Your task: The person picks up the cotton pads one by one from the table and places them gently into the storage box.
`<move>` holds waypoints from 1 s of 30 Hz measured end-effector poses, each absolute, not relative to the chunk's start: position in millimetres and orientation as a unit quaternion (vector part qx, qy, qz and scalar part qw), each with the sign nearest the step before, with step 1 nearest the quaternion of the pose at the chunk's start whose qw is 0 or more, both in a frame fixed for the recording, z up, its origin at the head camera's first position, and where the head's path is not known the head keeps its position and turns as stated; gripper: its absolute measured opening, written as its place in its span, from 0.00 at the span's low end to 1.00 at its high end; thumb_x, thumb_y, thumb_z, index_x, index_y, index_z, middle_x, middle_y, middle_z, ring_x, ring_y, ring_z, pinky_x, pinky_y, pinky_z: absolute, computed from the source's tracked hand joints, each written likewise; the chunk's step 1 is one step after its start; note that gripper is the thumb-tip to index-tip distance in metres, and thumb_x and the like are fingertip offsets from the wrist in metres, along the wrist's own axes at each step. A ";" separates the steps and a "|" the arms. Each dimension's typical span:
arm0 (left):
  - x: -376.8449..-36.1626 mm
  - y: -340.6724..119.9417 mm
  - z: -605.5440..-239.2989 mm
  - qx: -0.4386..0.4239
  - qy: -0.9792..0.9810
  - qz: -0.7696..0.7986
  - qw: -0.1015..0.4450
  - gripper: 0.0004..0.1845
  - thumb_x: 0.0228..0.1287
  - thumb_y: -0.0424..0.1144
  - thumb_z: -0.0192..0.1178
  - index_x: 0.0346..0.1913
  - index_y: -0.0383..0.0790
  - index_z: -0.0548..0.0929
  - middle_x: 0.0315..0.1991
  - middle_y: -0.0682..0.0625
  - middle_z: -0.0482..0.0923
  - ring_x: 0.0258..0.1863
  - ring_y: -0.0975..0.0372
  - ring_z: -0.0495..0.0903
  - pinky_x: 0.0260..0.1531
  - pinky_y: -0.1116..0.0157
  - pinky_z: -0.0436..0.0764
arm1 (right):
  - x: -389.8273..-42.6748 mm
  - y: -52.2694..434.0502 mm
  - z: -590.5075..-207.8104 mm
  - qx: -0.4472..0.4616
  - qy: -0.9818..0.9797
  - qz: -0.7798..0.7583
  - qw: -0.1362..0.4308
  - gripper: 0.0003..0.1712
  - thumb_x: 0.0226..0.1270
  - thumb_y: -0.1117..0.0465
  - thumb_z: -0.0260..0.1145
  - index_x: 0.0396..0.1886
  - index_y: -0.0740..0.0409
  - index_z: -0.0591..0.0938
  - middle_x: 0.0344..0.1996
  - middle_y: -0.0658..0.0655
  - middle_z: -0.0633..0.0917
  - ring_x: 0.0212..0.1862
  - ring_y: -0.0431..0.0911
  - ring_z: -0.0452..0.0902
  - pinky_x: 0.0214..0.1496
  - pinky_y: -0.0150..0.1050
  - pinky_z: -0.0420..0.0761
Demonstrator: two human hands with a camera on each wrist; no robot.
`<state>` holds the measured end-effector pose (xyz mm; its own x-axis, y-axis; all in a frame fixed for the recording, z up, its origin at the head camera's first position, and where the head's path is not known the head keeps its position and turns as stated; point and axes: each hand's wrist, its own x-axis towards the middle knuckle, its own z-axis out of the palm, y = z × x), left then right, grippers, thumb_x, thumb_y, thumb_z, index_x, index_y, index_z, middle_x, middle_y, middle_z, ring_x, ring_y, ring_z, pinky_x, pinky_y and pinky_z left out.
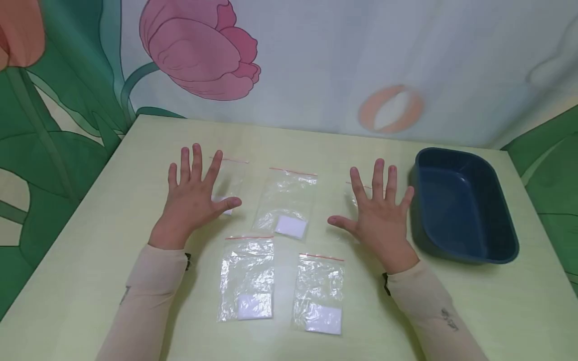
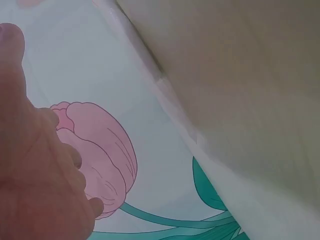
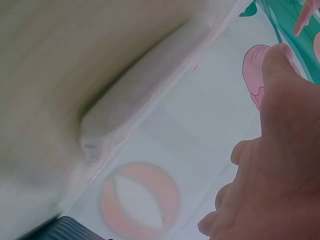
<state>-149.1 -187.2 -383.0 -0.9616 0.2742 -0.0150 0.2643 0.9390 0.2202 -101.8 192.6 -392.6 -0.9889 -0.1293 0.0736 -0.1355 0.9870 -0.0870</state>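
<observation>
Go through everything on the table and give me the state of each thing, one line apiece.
Left hand: flat, fingers spread, resting on a bag.
Right hand: flat, fingers spread, partly over a bag.
Middle bag: lying flat, white piece inside.
Front left bag: lying flat, white piece inside.
Front right bag: lying flat, white piece inside.
Blue tub: upright, nothing in it.

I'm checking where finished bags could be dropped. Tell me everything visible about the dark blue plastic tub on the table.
The dark blue plastic tub is a shallow rounded rectangle with sloping walls and a thin rolled rim. It looks smooth and slightly glossy, and nothing shows inside it. It stands upright on the pale yellow-green table near the far right corner. The person's right hand lies flat just to its left, close to the rim but apart from it. None of the clear bags touch it.
</observation>
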 end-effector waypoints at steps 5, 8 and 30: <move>-145.8 -201.6 -383.3 0.114 0.983 0.134 0.043 0.59 0.64 0.75 0.52 0.81 0.50 0.30 0.76 0.40 0.11 0.74 0.46 0.12 0.68 0.37 0.27 | -103.7 185.6 -394.9 0.071 -0.996 0.044 0.044 0.67 0.56 0.21 0.63 0.84 0.44 0.43 0.77 0.62 0.23 0.77 0.63 0.17 0.67 0.76 0.33; -144.4 -212.6 -383.1 0.096 0.984 0.140 0.059 0.60 0.64 0.74 0.52 0.81 0.48 0.27 0.76 0.38 0.11 0.74 0.46 0.12 0.67 0.34 0.30 | -105.6 182.8 -393.3 0.074 -0.994 0.054 0.052 0.67 0.56 0.22 0.63 0.84 0.45 0.43 0.78 0.63 0.25 0.77 0.64 0.19 0.67 0.76 0.34; -162.3 -251.3 -395.0 0.004 0.966 0.182 0.182 0.44 0.73 0.45 0.58 0.76 0.23 0.46 0.65 0.15 0.48 0.64 0.24 0.52 0.56 0.30 0.63 | -47.5 338.6 -364.6 0.038 -0.991 0.122 0.027 0.67 0.65 0.31 0.65 0.81 0.48 0.29 0.74 0.61 0.17 0.74 0.62 0.11 0.65 0.77 0.29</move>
<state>-162.3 -251.3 -395.0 -0.9336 0.0733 -0.3508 -0.0596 0.9334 0.3538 -47.5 338.6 -364.6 -0.9957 -0.0692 0.0622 -0.0823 0.9672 -0.2405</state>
